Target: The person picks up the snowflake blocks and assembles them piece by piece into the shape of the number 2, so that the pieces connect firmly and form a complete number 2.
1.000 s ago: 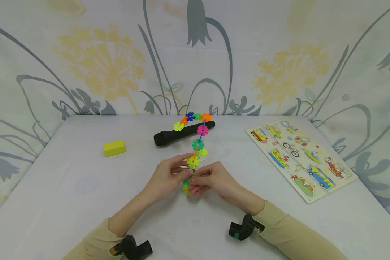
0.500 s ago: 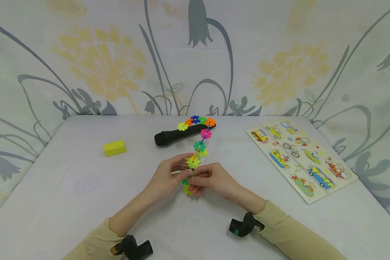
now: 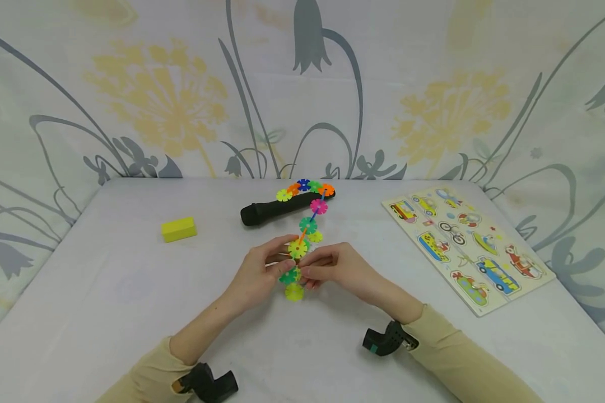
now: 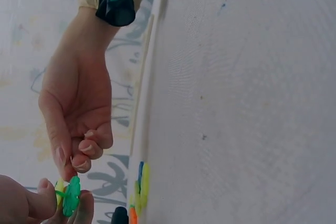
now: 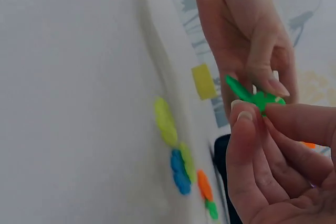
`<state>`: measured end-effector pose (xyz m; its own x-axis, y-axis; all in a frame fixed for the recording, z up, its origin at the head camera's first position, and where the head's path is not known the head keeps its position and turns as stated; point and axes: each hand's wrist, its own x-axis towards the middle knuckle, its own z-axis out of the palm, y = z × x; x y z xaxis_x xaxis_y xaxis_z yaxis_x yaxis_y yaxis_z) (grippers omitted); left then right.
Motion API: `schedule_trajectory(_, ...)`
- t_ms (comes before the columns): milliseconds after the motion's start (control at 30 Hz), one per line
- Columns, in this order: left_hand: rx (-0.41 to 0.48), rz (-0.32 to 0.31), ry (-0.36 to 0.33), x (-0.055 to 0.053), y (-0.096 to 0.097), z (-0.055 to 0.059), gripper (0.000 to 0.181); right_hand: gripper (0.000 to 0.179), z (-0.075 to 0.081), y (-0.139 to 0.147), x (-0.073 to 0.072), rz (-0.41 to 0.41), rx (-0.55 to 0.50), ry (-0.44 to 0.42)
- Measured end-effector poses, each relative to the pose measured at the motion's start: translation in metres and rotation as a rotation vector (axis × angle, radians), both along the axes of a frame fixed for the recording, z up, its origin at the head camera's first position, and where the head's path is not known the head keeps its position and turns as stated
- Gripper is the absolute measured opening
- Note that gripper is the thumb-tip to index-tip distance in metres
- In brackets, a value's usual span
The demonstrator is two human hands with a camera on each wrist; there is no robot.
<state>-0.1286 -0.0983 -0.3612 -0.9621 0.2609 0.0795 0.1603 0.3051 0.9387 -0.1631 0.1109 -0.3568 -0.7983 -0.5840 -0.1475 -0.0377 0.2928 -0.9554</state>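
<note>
A chain of interlocking plastic flower discs (image 3: 308, 225) in several bright colours runs from between both hands up to a loose curve at the back, overlapping the black microphone (image 3: 264, 212) in the head view. My left hand (image 3: 259, 274) pinches the chain by a green disc (image 4: 71, 198) near its lower end. From the other side my right hand (image 3: 340, 266) has thumb and fingers pinched at that disc's edge, as the green disc (image 5: 266, 99) in the right wrist view shows. Below the fingers a yellow disc (image 3: 294, 291) faces up. Fingers partly hide the gripped discs.
On the left of the white table (image 3: 106, 313) lies a yellow block (image 3: 178, 229). A picture puzzle board (image 3: 466, 246) with vehicles lies on the right. Behind the table hangs a floral cloth (image 3: 302, 95).
My right hand has shifted slightly right and up. The lower green and yellow discs have turned to show their faces. The chain's far end has swung a little right. My left hand stays nearly still.
</note>
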Motion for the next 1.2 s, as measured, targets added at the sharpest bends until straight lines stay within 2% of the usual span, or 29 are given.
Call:
schedule_trajectory(133,0.007,0.006,-0.007,0.0,0.0,0.0,0.048,0.025,0.001,0.01,-0.019,-0.102,0.095,0.134)
schedule_trajectory(267,-0.001,0.019,-0.024,0.0,0.0,-0.001,0.049,0.026,-0.006,0.015,-0.042,-0.2,0.231,0.267)
schedule_trajectory(433,0.006,0.042,-0.045,0.001,0.0,-0.001,0.049,0.035,-0.016,0.01,-0.059,-0.182,0.402,0.307)
schedule_trajectory(567,0.009,0.036,-0.047,0.0,0.001,-0.001,0.049,0.037,-0.02,0.006,-0.063,-0.152,0.466,0.366)
schedule_trajectory(700,0.011,0.012,-0.033,-0.001,0.001,-0.002,0.049,0.031,-0.022,0.004,-0.065,-0.144,0.478,0.413)
schedule_trajectory(867,0.012,0.023,-0.039,-0.001,0.002,-0.002,0.049,0.028,-0.022,0.005,-0.065,-0.16,0.476,0.39)
schedule_trajectory(1000,0.01,0.036,-0.044,0.0,0.002,-0.002,0.049,0.029,-0.024,0.007,-0.063,-0.173,0.417,0.38)
schedule_trajectory(1200,0.021,0.03,-0.034,-0.001,0.002,-0.003,0.048,0.018,-0.023,0.012,-0.055,-0.205,0.315,0.426)
